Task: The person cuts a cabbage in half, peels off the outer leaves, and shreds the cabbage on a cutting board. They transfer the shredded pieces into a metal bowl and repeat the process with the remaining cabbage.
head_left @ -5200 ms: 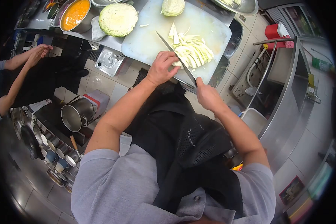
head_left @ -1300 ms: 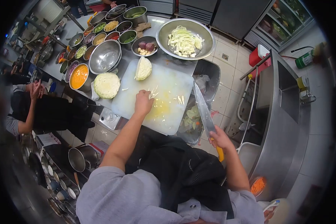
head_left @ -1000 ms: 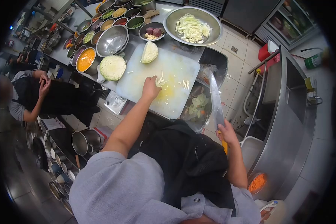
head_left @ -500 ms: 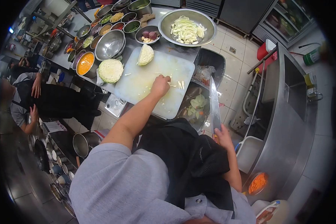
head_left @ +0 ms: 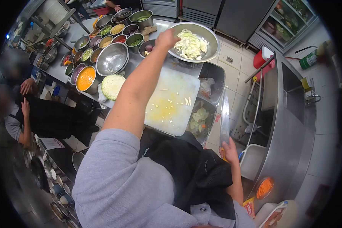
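Note:
My left hand (head_left: 167,39) is at the left rim of a wide metal bowl (head_left: 215,53) with cut cabbage (head_left: 190,45) in it. Its fingers look drawn together, and what they hold, if anything, I cannot make out. My right hand (head_left: 228,149) grips a large knife (head_left: 225,117), blade pointing up and away, right of the white cutting board (head_left: 178,81). Small cabbage shreds (head_left: 188,101) lie on the board. A cut cabbage half (head_left: 112,86) sits left of it, partly behind my left arm. The cabbage wedge is hidden.
Several metal containers of chopped food stand at the far left, with an orange-filled pot (head_left: 86,79) and stacked empty bowls (head_left: 112,59) nearest. Waste bins (head_left: 209,125) stand right of the board. A steel counter (head_left: 288,125) is at right. Other people stand left and at the back.
My left hand has moved from the shreds on the board up to the metal bowl. The knife in my right hand has shifted slightly right and lower. My arm now covers the cabbage wedge.

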### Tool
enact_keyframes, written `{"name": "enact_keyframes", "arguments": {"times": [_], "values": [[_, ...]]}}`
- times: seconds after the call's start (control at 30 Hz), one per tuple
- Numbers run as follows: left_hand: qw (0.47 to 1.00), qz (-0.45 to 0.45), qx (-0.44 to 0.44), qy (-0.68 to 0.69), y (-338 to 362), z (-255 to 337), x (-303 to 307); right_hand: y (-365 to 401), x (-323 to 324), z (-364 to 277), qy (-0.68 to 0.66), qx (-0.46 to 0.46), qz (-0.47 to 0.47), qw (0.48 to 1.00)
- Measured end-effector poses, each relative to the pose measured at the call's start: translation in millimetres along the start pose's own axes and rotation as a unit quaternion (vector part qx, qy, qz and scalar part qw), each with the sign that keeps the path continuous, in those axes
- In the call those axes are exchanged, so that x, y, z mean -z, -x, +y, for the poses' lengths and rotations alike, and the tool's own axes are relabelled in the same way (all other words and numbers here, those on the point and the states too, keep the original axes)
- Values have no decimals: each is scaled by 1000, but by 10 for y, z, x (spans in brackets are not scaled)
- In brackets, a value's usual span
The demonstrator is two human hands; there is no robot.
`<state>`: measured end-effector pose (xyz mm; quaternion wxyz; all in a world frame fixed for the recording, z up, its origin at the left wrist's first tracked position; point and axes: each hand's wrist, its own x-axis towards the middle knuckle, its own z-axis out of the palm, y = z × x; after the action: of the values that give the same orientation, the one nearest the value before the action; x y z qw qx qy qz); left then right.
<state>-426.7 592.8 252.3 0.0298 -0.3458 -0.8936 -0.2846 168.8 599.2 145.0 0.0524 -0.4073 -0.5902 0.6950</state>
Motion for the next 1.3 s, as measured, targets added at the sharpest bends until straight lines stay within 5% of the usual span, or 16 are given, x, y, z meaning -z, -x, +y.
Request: {"name": "enact_keyframes", "arguments": {"times": [0.13, 0.23, 0.3, 0.4, 0.53, 0.63, 0.7, 0.83, 1.03, 1.1, 1.17, 1.2, 1.23, 1.3], "values": [[988, -44, 144, 31, 330, -502, 358, 158, -60, -148, 28, -66, -28, 997], [981, -87, 175, 2, 895, -1157, 336, 261, -236, -223, 131, -28, -38, 990], [975, -106, 195, -16, 1050, -1543, 57, 160, -188, 36, 230, 123, -75, 962], [963, -109, 242, 37, 1153, -1790, -236, 85, -314, -129, 260, 88, -96, 957], [959, -174, 225, 0, 1071, -1666, -411, -81, -560, -638, 323, -32, -117, 938], [959, -180, 220, -18, 1301, -1460, -337, -376, -666, -560, 335, 18, -149, 930], [969, -180, 171, 7, 1567, -1338, -205, -556, -873, -665, 532, 180, -54, 825], [976, -69, 155, 134, 2324, -1326, -1, -997, -1228, -891, 559, 190, -45, 806], [938, -69, 163, 299, 3031, -912, 629, -1567, -1893, -1119, 571, 203, -112, 787], [949, -42, 156, 270, 3121, -788, 786, -1726, -2041, -1213, 654, 279, -118, 693], [947, -24, 141, 286, 3203, -624, 961, -1575, -2223, -1608, 635, 307, -109, 701], [947, -19, 151, 284, 3233, -520, 1044, -1569, -2319, -1754, 408, 252, -234, 846], [968, -11, 95, 233, 3256, -396, 1117, -1529, -2408, -1827, 147, 166, -336, 916], [983, -3, 40, 179, 3302, -193, 1231, -1358, -2607, -1905, 56, 135, -388, 910]]}}
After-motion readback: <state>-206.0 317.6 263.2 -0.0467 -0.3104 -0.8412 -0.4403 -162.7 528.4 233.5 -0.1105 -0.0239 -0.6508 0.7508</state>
